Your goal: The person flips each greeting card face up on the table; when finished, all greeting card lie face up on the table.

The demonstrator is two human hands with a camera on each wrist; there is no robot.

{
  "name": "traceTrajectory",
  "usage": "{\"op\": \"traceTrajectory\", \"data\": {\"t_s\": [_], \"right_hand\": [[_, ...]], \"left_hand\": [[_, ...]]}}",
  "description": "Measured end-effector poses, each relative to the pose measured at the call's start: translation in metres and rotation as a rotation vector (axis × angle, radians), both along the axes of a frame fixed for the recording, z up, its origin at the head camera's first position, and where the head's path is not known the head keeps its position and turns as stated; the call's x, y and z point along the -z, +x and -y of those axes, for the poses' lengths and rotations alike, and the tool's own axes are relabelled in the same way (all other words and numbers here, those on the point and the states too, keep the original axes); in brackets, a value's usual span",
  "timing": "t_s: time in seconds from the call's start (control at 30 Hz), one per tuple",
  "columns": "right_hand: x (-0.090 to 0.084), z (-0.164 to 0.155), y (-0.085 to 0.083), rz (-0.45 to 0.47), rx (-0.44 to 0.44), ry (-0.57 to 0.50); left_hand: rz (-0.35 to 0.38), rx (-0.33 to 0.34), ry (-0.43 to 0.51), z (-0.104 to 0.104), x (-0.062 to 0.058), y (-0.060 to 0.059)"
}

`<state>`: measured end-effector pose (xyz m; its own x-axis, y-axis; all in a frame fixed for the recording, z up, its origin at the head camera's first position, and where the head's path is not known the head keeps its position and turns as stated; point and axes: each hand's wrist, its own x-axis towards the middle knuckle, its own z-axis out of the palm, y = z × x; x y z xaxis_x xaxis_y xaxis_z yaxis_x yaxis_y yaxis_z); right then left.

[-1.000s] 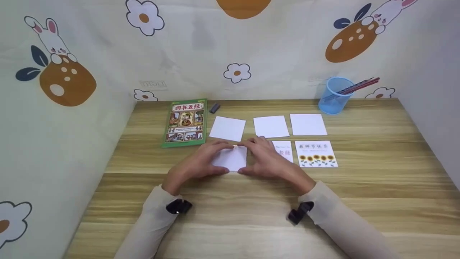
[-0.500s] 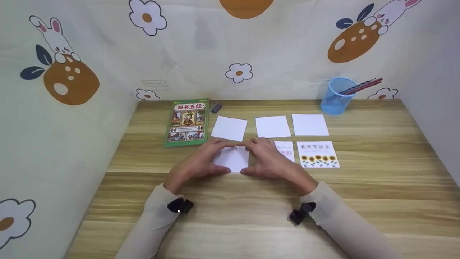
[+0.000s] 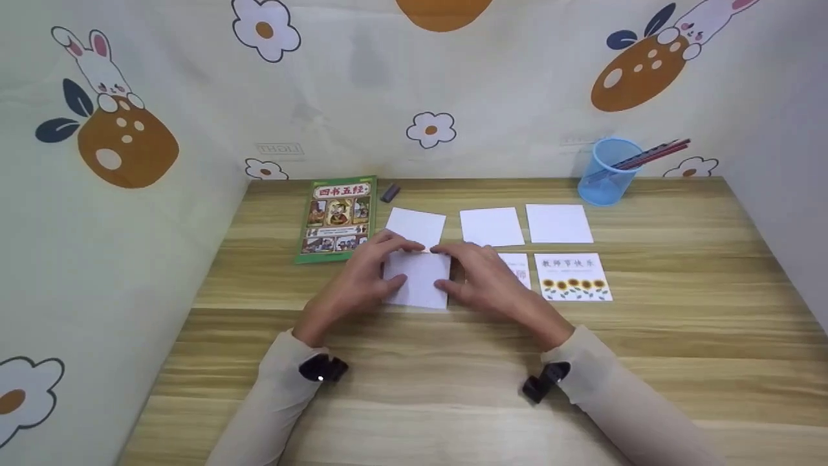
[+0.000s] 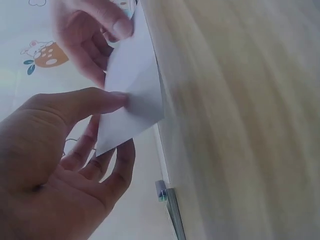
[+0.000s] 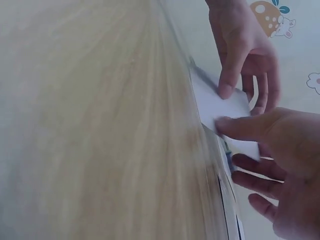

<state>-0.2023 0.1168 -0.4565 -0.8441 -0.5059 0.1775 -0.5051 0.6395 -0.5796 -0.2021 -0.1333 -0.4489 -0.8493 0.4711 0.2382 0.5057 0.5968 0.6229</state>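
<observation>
The white card (image 3: 420, 279) at the centre is tilted, its far edge raised; I can't tell whether its near edge touches the table (image 3: 414, 408). The left hand (image 3: 359, 275) pinches it from nine o'clock and the right hand (image 3: 482, 275) from three, each thumb on the near face with fingers behind, so each grip looks closed down to little more than the card's thickness. The middle of the card lies between the thumbs, its near part sticking out of the grip toward six o'clock. I'd keep both thumbs level and the squeeze light, as thin paper would probably bow or crease under uneven pressure. Farther out, a blank card (image 3: 417, 224) sits at twelve, a book (image 3: 339, 210) at ten, a sunflower card (image 3: 572, 277) at three, and a blue cup (image 3: 598, 188) holding pencils (image 3: 660, 154) at two.
</observation>
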Motion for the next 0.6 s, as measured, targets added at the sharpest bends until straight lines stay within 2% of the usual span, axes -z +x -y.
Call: {"op": "traceTrajectory", "data": {"t_s": [0.17, 0.27, 0.37, 0.43, 0.57, 0.6], "right_hand": [[-0.007, 0.003, -0.003, 0.071, -0.007, -0.302], [-0.01, 0.004, -0.001, 0.116, -0.013, -0.449], [-0.011, 0.005, 0.001, 0.129, -0.024, -0.533], [-0.014, 0.006, 0.003, 0.141, -0.042, -0.552], [-0.016, 0.006, 0.005, 0.2, -0.099, -0.523], [-0.016, 0.006, 0.005, 0.203, -0.11, -0.506]], "left_hand": [[-0.041, -0.141, -0.016, -0.002, 0.0, -0.002], [-0.023, -0.17, 0.02, -0.003, 0.0, -0.003], [0.062, -0.077, 0.109, -0.005, 0.0, -0.002], [0.143, -0.005, 0.181, -0.008, -0.003, 0.001], [0.274, 0.101, 0.333, -0.01, -0.005, 0.003], [0.326, 0.121, 0.383, -0.01, -0.006, 0.004]]}}
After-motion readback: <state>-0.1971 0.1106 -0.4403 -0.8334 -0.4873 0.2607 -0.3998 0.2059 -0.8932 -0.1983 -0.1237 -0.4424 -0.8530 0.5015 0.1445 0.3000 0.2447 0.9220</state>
